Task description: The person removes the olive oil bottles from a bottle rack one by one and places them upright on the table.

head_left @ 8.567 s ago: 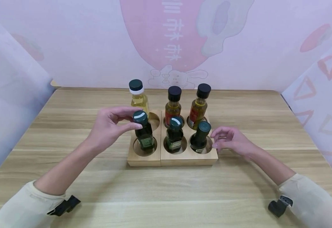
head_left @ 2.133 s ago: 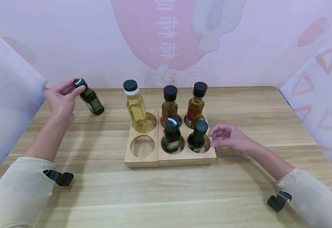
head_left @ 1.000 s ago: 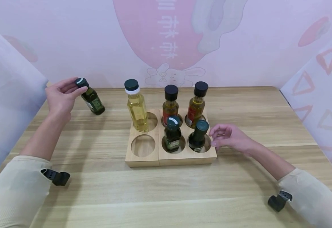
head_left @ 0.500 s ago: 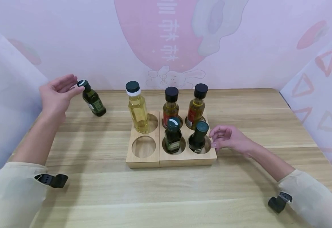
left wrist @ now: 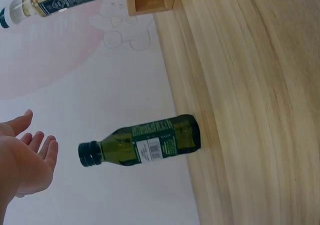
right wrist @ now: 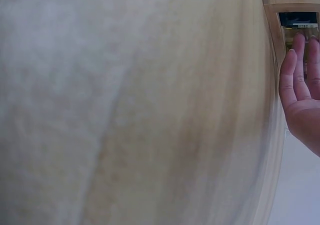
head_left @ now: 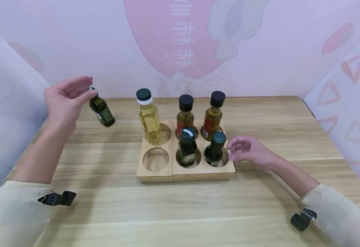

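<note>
Since a second ago the left hand has come off the cap of the green bottle; its thumb and fingers are parted wide, clear of the cap. The green bottle stands upright on the table, between three and four o'clock from that hand. The right hand, fingers loosely bent, is just beside the wooden rack at its three o'clock; I cannot tell whether they touch. On the rack, a yellow-oil bottle stands at ten o'clock, black-capped bottles at twelve and two.
</note>
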`<state>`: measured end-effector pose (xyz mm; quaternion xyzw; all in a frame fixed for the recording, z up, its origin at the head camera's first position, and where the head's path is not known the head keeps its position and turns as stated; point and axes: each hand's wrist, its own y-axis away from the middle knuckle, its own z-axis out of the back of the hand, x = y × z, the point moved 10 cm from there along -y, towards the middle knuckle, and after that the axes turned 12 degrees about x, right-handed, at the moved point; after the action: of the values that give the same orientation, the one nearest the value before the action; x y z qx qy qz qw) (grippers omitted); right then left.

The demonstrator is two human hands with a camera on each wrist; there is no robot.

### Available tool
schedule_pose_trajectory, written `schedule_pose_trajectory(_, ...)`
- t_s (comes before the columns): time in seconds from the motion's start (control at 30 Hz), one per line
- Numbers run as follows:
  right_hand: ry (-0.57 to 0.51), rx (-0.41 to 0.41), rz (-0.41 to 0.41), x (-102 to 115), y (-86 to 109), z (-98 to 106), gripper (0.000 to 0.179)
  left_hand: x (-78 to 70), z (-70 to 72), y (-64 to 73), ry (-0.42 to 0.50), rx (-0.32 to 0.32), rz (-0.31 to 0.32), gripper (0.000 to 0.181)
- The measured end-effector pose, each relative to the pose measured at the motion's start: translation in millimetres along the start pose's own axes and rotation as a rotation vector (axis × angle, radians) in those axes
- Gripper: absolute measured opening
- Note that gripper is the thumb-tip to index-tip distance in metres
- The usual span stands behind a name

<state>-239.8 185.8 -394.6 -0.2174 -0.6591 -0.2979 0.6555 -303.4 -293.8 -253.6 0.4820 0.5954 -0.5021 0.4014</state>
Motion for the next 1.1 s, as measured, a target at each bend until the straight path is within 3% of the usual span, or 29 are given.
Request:
schedule_pose_trajectory(0.13,-0.002,0.0,0.004,-1,0.5,0,0.026,-3.5,-20.0,4.1,0.012,0.069,-0.041,0.045)
schedule_pose_trajectory(0.37,-0.004,-0.001,0.002,-1,0.8,-1,0.024,-2.7,-50.3,11.3,-0.067,0.167,-0.08,0.039)
schedule_pose_trajectory(0.83,0.003,-0.004,-0.013,-1,0.7,-1,0.024,9.2,-79.7,17.8,-0.093,0.262,-0.082,0.032)
schedule_pose_trajectory(1.1,0.023,-0.001,-0.023,-1,-1.0,1,0.024,14.1,-90.4,20.7,-0.203,0.259,-0.06,0.025)
